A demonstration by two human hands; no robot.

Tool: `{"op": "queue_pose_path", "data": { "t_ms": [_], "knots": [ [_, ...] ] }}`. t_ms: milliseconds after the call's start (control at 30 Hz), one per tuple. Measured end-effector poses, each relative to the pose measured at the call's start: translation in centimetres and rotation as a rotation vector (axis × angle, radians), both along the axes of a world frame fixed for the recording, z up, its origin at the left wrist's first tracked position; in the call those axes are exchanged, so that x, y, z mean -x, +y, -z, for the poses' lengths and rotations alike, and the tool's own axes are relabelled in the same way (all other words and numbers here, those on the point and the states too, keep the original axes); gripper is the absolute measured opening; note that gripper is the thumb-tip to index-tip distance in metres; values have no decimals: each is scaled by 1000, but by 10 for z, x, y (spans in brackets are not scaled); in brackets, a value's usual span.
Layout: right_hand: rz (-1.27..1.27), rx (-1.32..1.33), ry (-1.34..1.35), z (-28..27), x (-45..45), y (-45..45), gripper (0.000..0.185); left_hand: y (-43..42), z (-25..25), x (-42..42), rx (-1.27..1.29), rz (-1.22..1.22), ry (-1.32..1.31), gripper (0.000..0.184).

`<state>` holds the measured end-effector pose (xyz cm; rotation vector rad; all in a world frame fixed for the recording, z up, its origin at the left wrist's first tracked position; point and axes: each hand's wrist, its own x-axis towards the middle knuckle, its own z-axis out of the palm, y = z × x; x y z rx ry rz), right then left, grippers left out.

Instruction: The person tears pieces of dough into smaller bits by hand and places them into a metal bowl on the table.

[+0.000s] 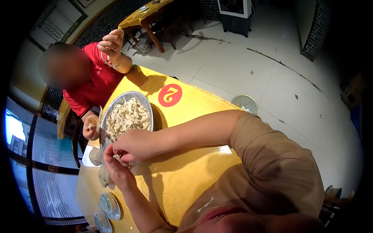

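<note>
My right hand (134, 144) reaches in over the near rim of a large metal bowl (152, 116), fingers pinched together. Just below it, my left hand (118, 169) is closed with its fingertips against the right ones. Between them shows a small pale mushroom piece (117, 157), partly hidden by the fingers. The bowl is lined with clear plastic and heaped with pale torn strips (128, 116), which look like oyster mushroom. Greyish whole mushroom clumps (104, 176) lie on the table beside my left hand.
Across the yellow table (190, 155) sits a person in a red shirt (105, 73), one hand raised, the other holding a pale strip by the bowl. Wrapped dishes (108, 204) stand at the lower left. A bin (244, 103) stands on the floor past the table edge.
</note>
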<state>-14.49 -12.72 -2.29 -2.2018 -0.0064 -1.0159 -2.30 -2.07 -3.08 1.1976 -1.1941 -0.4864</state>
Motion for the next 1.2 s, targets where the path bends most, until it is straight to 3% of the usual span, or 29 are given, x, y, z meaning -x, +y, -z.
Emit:
{"op": "queue_pose_path", "data": {
  "t_ms": [267,367,467,667,933,1200],
  "knots": [
    [-39,-111,1,-2,-2,10,23,3,0,7,-24,-58,-121,84],
    [-58,-149,-122,1,-7,6,25,2,-2,10,73,20,-128,75],
    [34,-212,10,-7,0,0,26,0,-7,18,137,-1,21,57],
    [-14,-233,-84,-10,3,-9,24,5,-4,-4,0,37,143,34],
    [-23,-207,-3,-12,5,-11,18,11,-11,1,105,-69,145,27],
    [44,-144,17,-12,7,-11,16,8,-13,9,56,-57,89,31]
  ]
}}
